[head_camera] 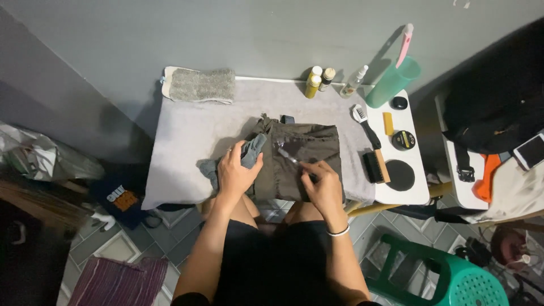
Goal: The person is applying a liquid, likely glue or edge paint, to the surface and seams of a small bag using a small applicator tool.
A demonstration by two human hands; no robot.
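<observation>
The person is sitting at a small tabletop covered with a grey towel, and an olive-green bag is lying in the middle of that towel, directly in front of them. Judging by how things lie, the work on the bag looks to be under way rather than finished: both hands are on it, and the cleaning things at the right are sitting untouched.

The left hand is curling shut around a bunched grey cloth, pressing it against the bag's left edge. The right hand is pinching a thin, pale tool, seemingly a small brush, with its tip resting on the bag's top face; what kind of tool it is cannot be told for sure.

A wooden-backed brush, a long-handled brush, a round tin and small bottles are standing well apart from the hands. A folded grey mitt is lying at the far left.
</observation>
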